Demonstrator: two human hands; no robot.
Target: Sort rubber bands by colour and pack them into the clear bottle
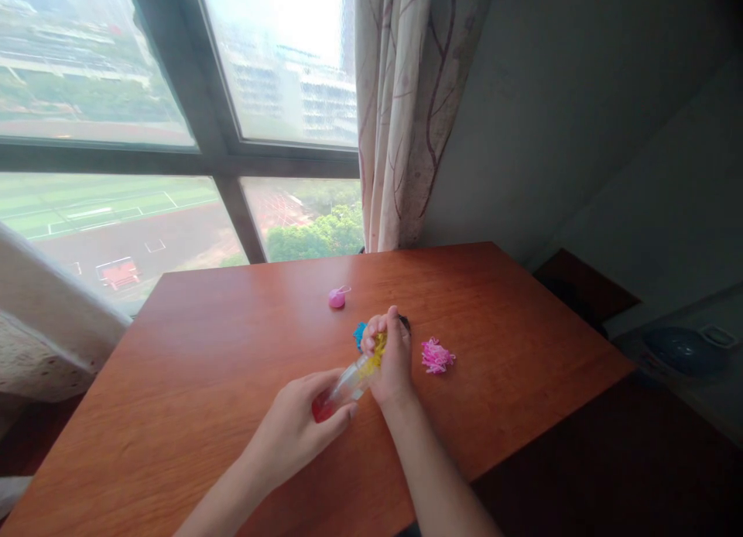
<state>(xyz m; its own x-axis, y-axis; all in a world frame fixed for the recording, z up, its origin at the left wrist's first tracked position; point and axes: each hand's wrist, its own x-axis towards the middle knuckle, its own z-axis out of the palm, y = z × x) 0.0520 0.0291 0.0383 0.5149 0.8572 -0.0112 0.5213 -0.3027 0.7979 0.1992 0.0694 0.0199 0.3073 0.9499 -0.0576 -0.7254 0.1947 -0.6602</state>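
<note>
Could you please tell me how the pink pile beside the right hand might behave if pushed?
The pink pile would likely scatter, looking like loose thin pieces. It seems unlikely to roll, lying low and uneven on the table.

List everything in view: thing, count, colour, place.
Clear plastic container: one, clear with red lower end, lower centre
Small thin yellow pieces: count unclear, yellow, container's upper end
Blue tangled pile: one, blue, beyond container, partly hidden
Pink tangled pile: one, pink, right of container
Dark object: one, near-black, between piles, mostly hidden
Round pink object with loop: one, pink, beyond blue pile
Glossy wooden table: one, reddish-brown, centre
Glass window: one, grey-framed, upper left
Patterned fabric curtains: two, pale, window's sides
Plain wall: one, grey, right
Outdoor field, trees, buildings: several, green and whitish, beyond window
Rounded translucent object: one, bluish, far right
Left hand: one, bare, gripping container
Right hand: one, bare, gripping yellow pieces
</note>
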